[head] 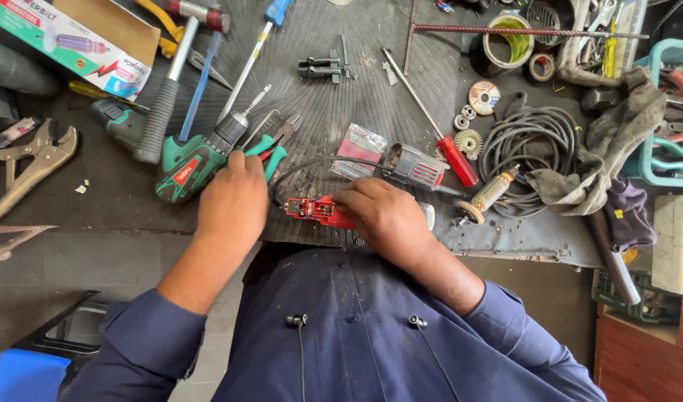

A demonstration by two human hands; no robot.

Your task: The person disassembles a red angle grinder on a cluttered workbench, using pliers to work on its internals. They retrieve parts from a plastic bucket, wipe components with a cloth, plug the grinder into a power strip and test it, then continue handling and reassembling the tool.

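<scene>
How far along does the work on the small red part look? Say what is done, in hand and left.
Done: a ribbed grey and red tool casing lies apart on the dark mat, beside a loose wound motor rotor. In hand: the right hand holds the small red part; the left hand rests on green-handled pliers. Left: these pieces remain unassembled.

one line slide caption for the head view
Right hand grips red tool part; left hand rests by green drill.
</scene>
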